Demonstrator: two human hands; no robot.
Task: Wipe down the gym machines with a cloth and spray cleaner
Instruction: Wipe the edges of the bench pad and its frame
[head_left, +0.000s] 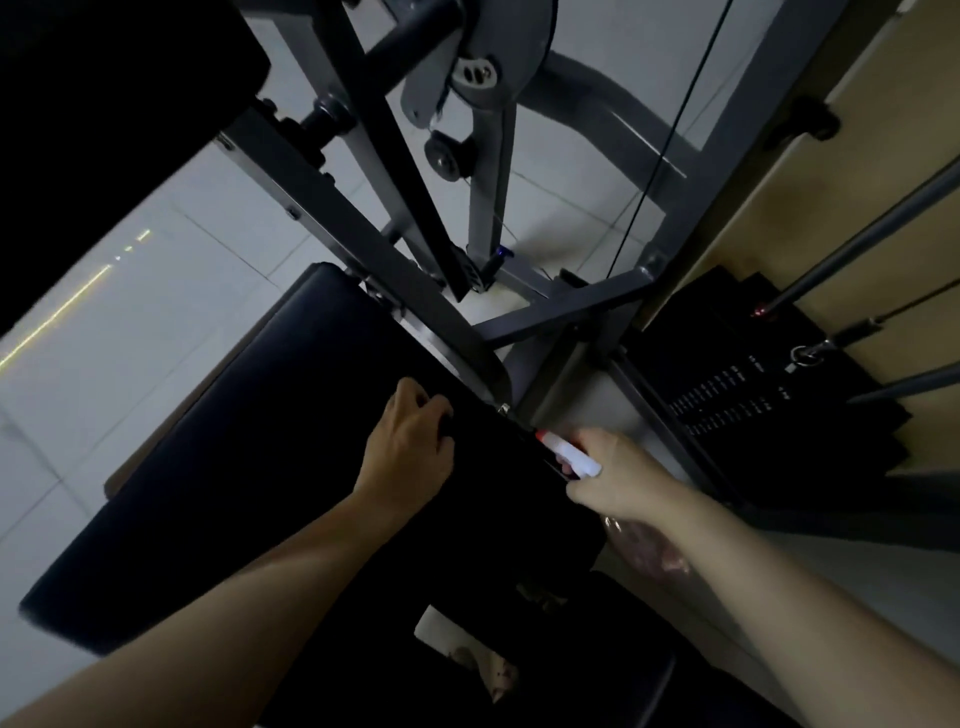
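My right hand (623, 480) grips the spray bottle (571, 454), its nozzle aimed toward ten o'clock at the black seat pad (260, 441). My left hand (410, 449), at nine o'clock from the bottle, curls against the pad; I cannot tell whether it holds anything.

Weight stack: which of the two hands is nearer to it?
Right. The right hand, holding the spray bottle, is just beside the weight stack; the left hand rests farther away, on the black pad.
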